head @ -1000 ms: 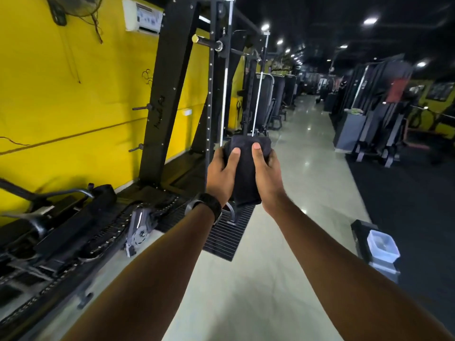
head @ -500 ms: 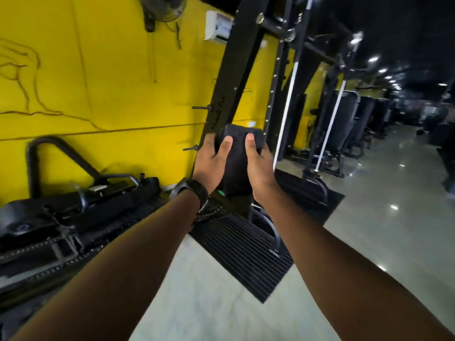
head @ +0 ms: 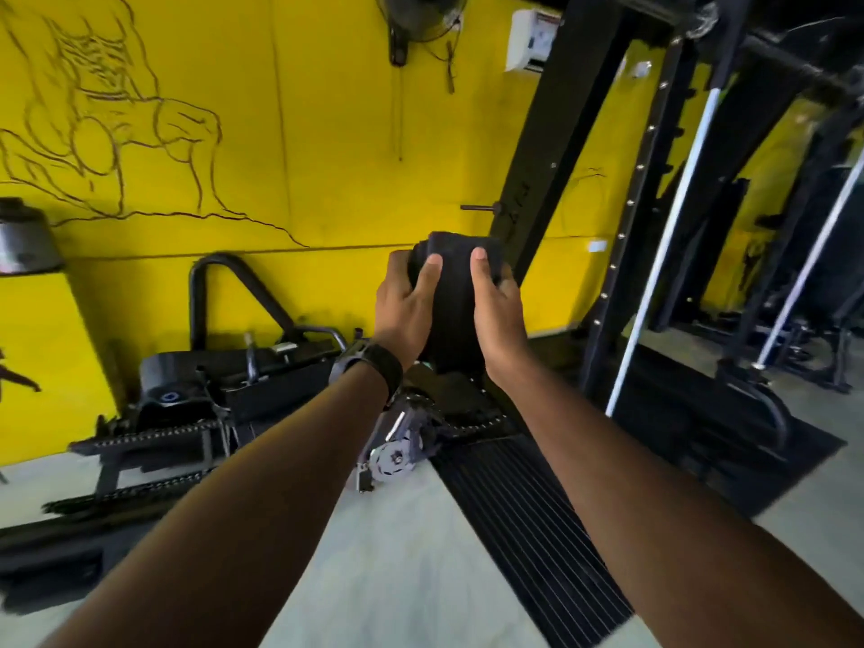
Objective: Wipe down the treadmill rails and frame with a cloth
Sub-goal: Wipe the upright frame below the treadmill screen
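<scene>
**Open room and edges.** A wedge of pale floor (head: 383, 577) runs up the lower centre of the frame. It is bounded on the left by the black treadmill (head: 224, 390) and on the right by the straight edge of a ribbed black mat (head: 528, 530). Behind both stands a yellow wall (head: 304, 156) with a line drawing at upper left. A black rack upright (head: 547, 147) slants across the upper right.

**Count.**
- Cloth (head: 456, 297) — one.
- Hands — two, both on the cloth.
- Wristband (head: 374, 367) — one, dark, on the left wrist.
- White bars, right of frame — two.
- Wall fan (head: 421, 16) — one, top centre.
- White box (head: 533, 39) — one, beside the fan.

**Cloth.** Black, folded into a thick upright pad with layered edges showing at its top left corner. It is held in the air at centre frame, above the treadmill's near end and touching none of it.

**Grip.** The left hand (head: 404, 304) has its thumb laid on the front face and its fingers curled round the left edge. The right hand (head: 498, 311) mirrors it, thumb on the front and fingers wrapped behind the right edge. Both grips are closed on the pad.

**Treadmill.** Low on the floor at lower left. Toothed black tracks run along its sides, a bent black handrail (head: 205, 282) rises at the back, and a grey wheel (head: 390, 460) sits at the end nearest the mat. Blur hides the finer parts.
</scene>
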{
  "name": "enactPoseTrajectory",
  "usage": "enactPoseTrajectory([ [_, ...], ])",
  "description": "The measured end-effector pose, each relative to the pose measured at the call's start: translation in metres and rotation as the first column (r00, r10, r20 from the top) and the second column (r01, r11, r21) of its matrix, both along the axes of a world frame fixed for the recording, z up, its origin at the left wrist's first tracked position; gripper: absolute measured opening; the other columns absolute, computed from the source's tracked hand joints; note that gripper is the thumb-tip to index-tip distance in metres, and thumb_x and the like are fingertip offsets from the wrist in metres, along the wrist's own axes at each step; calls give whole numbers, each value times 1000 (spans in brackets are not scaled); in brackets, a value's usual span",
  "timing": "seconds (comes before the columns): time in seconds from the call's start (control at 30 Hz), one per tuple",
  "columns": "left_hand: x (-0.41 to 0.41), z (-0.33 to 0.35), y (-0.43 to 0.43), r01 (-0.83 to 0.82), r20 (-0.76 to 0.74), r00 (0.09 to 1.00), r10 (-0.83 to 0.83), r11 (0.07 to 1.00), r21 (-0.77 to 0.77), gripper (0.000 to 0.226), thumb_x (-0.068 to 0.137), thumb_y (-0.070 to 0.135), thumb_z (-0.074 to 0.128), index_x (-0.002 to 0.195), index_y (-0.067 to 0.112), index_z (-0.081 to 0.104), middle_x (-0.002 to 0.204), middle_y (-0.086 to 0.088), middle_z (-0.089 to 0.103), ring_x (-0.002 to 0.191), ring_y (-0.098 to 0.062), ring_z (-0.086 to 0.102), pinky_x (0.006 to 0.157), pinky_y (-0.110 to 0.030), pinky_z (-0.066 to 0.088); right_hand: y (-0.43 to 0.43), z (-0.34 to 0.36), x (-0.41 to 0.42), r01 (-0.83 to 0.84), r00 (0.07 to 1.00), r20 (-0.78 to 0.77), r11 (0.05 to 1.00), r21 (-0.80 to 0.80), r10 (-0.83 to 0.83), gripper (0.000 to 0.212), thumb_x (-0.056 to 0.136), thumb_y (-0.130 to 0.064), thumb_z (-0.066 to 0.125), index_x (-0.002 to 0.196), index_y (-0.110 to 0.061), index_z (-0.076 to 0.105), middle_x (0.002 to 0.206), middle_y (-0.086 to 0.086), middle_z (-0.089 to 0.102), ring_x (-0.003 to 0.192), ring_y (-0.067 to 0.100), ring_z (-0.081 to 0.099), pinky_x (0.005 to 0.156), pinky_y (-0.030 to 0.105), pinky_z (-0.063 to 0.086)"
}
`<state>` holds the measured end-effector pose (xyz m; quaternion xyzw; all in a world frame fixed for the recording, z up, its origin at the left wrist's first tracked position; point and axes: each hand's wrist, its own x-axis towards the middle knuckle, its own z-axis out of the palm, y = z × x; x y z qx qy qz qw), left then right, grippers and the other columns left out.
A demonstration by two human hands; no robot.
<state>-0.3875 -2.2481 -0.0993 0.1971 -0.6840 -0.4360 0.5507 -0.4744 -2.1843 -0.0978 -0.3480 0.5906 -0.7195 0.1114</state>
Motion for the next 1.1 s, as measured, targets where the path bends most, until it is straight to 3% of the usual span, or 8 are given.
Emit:
enactPoseTrajectory([
  [0.13, -6, 4, -55, -119, 27, 992, 120, 993, -28, 30, 102, 38, 52, 107, 9, 53, 89, 1, 56, 78, -15, 49, 71, -43, 45, -68, 2, -20, -118, 993, 14, 993, -13, 118, 27, 105, -49, 49, 114, -25, 58, 103, -8, 68, 100, 14, 66, 84, 29, 55],
  [0.3, 1, 14, -136, -282, 55, 958, 281, 959, 9, 40, 95, 49, 52, 108, 11, 53, 99, -7, 63, 93, -29, 60, 81, -53, 52, -167, 6, -11, -282, 956, 67, 958, -46, 284, 38, 101, -56, 50, 124, -25, 56, 117, 5, 70, 108, 25, 67, 97, 51, 55],
  [0.4, 18, 17, -178, -404, 41, 914, 403, 915, 15, 38, 94, 49, 53, 105, 12, 53, 98, -6, 63, 93, -28, 60, 82, -54, 52, -220, 11, 9, -394, 915, 70, 917, -61, 397, 63, 88, -68, 50, 132, -23, 56, 119, 5, 69, 108, 25, 67, 95, 52, 56],
  [0.53, 57, 17, -228, -557, 51, 830, 556, 830, 22, 36, 92, 52, 54, 104, 18, 54, 99, 0, 63, 97, -25, 60, 86, -53, 52, -292, 11, 43, -551, 827, 80, 831, -72, 556, 53, 98, -57, 51, 136, -20, 55, 123, 8, 68, 108, 25, 67, 95, 48, 57],
  [0.73, 127, 17, -297, -795, 43, 607, 794, 606, 27, 52, 84, 63, 49, 116, 23, 55, 117, -7, 62, 110, -28, 57, 93, -49, 50, -398, 11, 108, -798, 600, 68, 602, -13, 797, 45, 103, -52, 49, 137, -23, 52, 119, 5, 65, 95, 19, 65, 83, 38, 58],
  [0.83, 157, 24, -323, -858, 38, 514, 857, 514, 25, 35, 97, 49, 51, 113, 19, 53, 113, -8, 59, 105, -26, 55, 79, -34, 47, -434, 18, 143, -884, 462, 56, 464, -47, 885, 29, 106, -44, 47, 130, -28, 48, 99, -12, 62, 86, 9, 63, 68, 28, 54],
  [0.97, 194, 31, -338, -942, 60, 335, 940, 334, 13, 22, 101, 40, 51, 111, 20, 52, 95, 11, 56, 91, -13, 56, 77, -33, 47, -468, 24, 193, -950, 304, 23, 305, -63, 952, 28, 107, -45, 47, 126, -24, 51, 106, -12, 63, 103, 14, 64, 83, 22, 54],
  [1.1, 234, 34, -334, -994, 90, 110, 990, 109, 13, 25, 101, 43, 50, 118, 24, 52, 94, 21, 45, 90, 13, 48, 78, -19, 43, -479, 22, 260, -989, 136, 1, 135, -51, 991, 66, 92, -70, 49, 137, -23, 55, 129, 0, 66, 116, 24, 64, 100, 50, 53],
])
